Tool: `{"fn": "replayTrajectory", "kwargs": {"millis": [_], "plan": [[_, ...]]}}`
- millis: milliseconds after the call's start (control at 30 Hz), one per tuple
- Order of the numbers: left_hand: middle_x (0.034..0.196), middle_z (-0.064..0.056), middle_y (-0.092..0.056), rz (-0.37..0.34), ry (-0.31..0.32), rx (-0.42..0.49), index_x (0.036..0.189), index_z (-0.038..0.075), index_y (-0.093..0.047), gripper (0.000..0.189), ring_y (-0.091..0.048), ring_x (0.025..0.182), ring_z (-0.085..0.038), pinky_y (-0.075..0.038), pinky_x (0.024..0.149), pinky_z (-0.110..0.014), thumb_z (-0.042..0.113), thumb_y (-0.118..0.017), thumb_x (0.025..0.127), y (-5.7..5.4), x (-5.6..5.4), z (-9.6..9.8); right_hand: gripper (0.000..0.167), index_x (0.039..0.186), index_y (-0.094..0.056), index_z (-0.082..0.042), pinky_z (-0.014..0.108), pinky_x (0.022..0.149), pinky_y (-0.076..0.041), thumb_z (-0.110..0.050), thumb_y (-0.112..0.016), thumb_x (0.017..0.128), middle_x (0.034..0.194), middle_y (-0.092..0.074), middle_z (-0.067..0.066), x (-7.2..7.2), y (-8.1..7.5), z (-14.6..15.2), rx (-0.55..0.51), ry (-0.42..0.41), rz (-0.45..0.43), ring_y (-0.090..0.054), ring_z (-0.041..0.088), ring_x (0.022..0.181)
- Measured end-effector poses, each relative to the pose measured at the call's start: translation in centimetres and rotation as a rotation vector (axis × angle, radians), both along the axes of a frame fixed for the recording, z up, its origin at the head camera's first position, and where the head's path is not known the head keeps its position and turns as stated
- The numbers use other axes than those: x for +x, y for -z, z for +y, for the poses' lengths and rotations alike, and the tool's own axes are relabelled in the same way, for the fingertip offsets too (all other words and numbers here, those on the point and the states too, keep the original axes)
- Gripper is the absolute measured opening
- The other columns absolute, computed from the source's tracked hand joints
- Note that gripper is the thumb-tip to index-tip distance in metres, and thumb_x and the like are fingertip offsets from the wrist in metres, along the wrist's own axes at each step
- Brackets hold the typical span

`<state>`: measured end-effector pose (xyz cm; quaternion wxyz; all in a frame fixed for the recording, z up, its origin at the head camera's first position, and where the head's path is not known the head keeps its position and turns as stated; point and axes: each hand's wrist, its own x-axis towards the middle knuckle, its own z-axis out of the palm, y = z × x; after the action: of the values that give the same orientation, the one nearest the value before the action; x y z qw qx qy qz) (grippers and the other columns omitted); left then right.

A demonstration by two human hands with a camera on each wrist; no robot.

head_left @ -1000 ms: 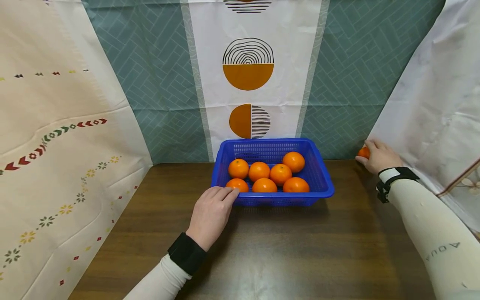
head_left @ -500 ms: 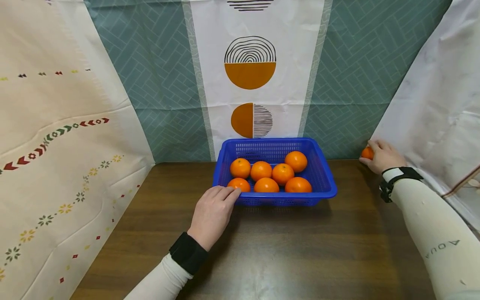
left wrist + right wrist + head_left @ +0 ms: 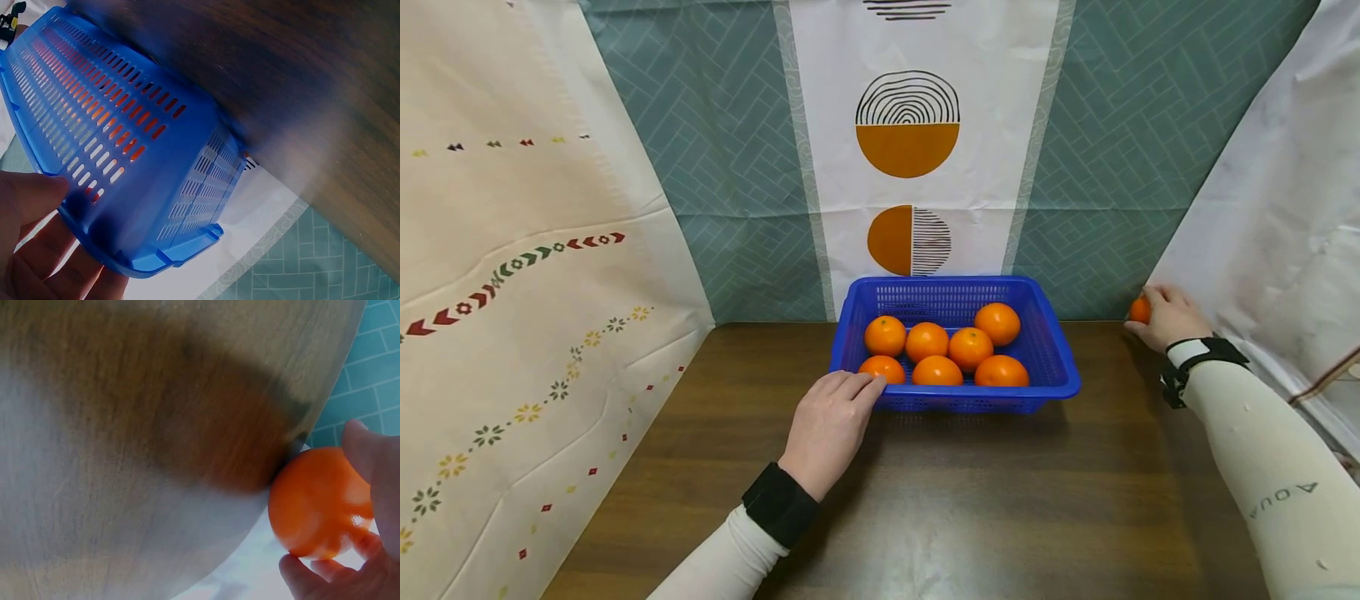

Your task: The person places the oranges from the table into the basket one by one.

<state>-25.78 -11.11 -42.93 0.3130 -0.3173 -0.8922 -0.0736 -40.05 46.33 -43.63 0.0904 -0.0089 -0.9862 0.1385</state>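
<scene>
A blue plastic basket [image 3: 977,402] with slotted walls stands on the table against the back cloth, holding several oranges [image 3: 970,348]. At its front left corner my left hand [image 3: 829,427] grips the rim; in the left wrist view the thumb [image 3: 37,194] lies against the outer wall while the fingers curl over the rim. Far to the right, at the table's back corner, my right hand [image 3: 1172,321] holds a single orange [image 3: 1139,310]. Thumb and fingers are around that orange [image 3: 315,503] in the right wrist view, where it sits at the table's edge.
The brown wooden table [image 3: 970,508] extends in front of the basket. A green and white patterned cloth [image 3: 730,167] hangs behind it. Pale cloths border the left [image 3: 572,400] and right [image 3: 1262,217] sides, the right one close beside my right hand.
The whole head view has shifted slightly, so everything sits a little further right. Both hands keep their holds on the basket and the orange.
</scene>
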Motion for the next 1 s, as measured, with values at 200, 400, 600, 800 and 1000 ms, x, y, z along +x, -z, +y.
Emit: {"fn": "replayTrajectory", "kwargs": {"millis": [200, 400, 600, 800, 1000], "plan": [[0.121, -0.008, -0.080, -0.008, -0.004, 0.000, 0.134, 0.009, -0.078, 0.041, -0.073, 0.105, -0.025, -0.060, 0.104, -0.041, 0.008, -0.089, 0.095, 0.05, 0.02, 0.03, 0.073, 0.159, -0.033, 0.009, 0.083, 0.109, -0.036, -0.018, -0.072, 0.103, 0.154, -0.026, 0.047, 0.20, 0.05, 0.07, -0.006, 0.029, -0.003, -0.035, 0.074, 0.131], [0.121, -0.007, -0.080, -0.003, -0.003, -0.005, 0.134, 0.009, -0.078, 0.039, -0.073, 0.106, -0.025, -0.060, 0.104, -0.041, 0.008, -0.087, 0.096, 0.01, 0.03, 0.01, 0.063, 0.153, -0.036, 0.008, 0.083, 0.100, -0.041, -0.012, -0.068, 0.103, 0.149, -0.029, 0.048, 0.28, 0.27, 0.44, -0.022, 0.052, 0.009, -0.043, 0.075, 0.118], [0.120, -0.007, -0.079, 0.000, -0.001, -0.005, 0.134, 0.009, -0.079, 0.039, -0.073, 0.106, -0.024, -0.060, 0.104, -0.041, 0.007, -0.087, 0.096, 0.00, 0.01, 0.01, 0.063, 0.150, -0.037, 0.009, 0.082, 0.097, -0.042, -0.011, -0.071, 0.101, 0.143, -0.032, 0.048, 0.36, 0.52, 0.65, -0.027, 0.054, 0.015, -0.044, 0.074, 0.112], [0.120, -0.007, -0.080, 0.006, 0.006, -0.009, 0.133, 0.009, -0.079, 0.038, -0.073, 0.106, -0.025, -0.060, 0.103, -0.041, 0.006, -0.087, 0.096, 0.08, -0.03, 0.05, 0.066, 0.147, -0.039, 0.009, 0.079, 0.091, -0.043, -0.012, -0.076, 0.097, 0.138, -0.034, 0.048, 0.62, 0.72, 0.54, -0.031, 0.049, 0.026, -0.044, 0.072, 0.107], [0.120, -0.007, -0.080, 0.016, 0.005, -0.009, 0.133, 0.009, -0.079, 0.039, -0.072, 0.105, -0.025, -0.060, 0.103, -0.041, 0.006, -0.088, 0.095, 0.01, -0.04, -0.01, 0.063, 0.144, -0.042, 0.008, 0.077, 0.090, -0.044, -0.013, -0.077, 0.096, 0.135, -0.038, 0.047, 0.82, 0.50, 0.32, -0.027, 0.040, 0.059, -0.046, 0.069, 0.105]]}}
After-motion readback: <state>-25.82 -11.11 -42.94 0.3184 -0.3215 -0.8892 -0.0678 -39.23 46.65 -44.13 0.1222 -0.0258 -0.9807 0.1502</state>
